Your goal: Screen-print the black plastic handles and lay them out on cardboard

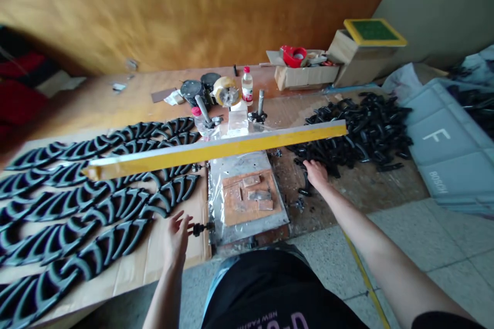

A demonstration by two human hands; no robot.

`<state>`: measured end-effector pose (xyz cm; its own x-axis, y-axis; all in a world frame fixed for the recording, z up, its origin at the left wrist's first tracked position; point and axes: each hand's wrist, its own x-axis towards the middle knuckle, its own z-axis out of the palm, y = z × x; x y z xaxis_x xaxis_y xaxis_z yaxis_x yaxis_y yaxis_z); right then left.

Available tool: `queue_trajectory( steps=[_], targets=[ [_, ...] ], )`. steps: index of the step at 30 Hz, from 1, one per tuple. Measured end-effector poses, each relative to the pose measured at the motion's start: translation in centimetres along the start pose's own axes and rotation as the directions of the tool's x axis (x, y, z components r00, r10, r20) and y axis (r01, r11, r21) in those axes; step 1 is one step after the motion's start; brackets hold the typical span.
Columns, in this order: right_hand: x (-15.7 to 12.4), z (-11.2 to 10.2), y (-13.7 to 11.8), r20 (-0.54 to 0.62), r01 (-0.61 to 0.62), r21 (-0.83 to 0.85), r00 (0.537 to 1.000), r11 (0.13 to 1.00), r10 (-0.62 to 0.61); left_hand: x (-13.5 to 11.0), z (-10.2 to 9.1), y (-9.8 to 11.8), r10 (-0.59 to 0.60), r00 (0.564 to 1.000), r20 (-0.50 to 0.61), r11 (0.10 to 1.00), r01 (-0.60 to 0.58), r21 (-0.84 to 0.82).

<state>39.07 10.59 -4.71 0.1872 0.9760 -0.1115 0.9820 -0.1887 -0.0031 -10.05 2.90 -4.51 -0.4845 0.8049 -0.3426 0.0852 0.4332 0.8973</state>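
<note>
My left hand (178,236) hangs over the cardboard with its fingers apart and nothing in it, close beside a black clamp knob (198,229) on the left edge of a metal plate. Across the fixture, my right hand (317,175) is at the near left edge of a pile of black curved plastic parts (363,128). Its fingers are bent round one black part, mostly hidden by the hand and the pile. Another black curved part (306,185) lies just below those fingers. On the metal plate (218,216) sits a wooden board (235,211) with several small blocks.
A yellow-and-white bar (216,150) spans above the plate. Rows of black curved parts (127,200) cover cardboard at left. Behind stand a bottle (247,87), black tubs (193,93), a tape roll (226,92) and a box with a red dispenser (294,56). A grey crate (443,149) stands right.
</note>
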Motion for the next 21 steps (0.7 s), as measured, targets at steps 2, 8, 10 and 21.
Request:
queue_trajectory(
  steps=[2,8,10,21],
  targets=[
    [0.0,-1.0,0.3,-0.057,0.043,0.024,0.998,0.999,-0.041,-0.1,0.5,0.6,0.046,0.998,-0.032,0.998,-0.045,0.035],
    [0.3,-5.6,-3.8,-0.231,0.241,0.571,0.965,0.785,-0.128,-0.6,1.9,6.7,0.193,0.969,-0.153,0.977,-0.204,-0.058],
    [-0.7,-5.6,-7.4,-0.234,0.348,0.724,0.936,0.596,-0.263,-1.2,3.2,10.3,0.263,0.954,-0.143,0.948,-0.283,-0.146],
    [-6.0,-2.6,-16.1,-0.319,0.762,0.156,0.641,0.629,-0.698,-3.1,6.7,20.7,0.566,0.819,-0.093,0.764,-0.563,-0.316]
  ],
)
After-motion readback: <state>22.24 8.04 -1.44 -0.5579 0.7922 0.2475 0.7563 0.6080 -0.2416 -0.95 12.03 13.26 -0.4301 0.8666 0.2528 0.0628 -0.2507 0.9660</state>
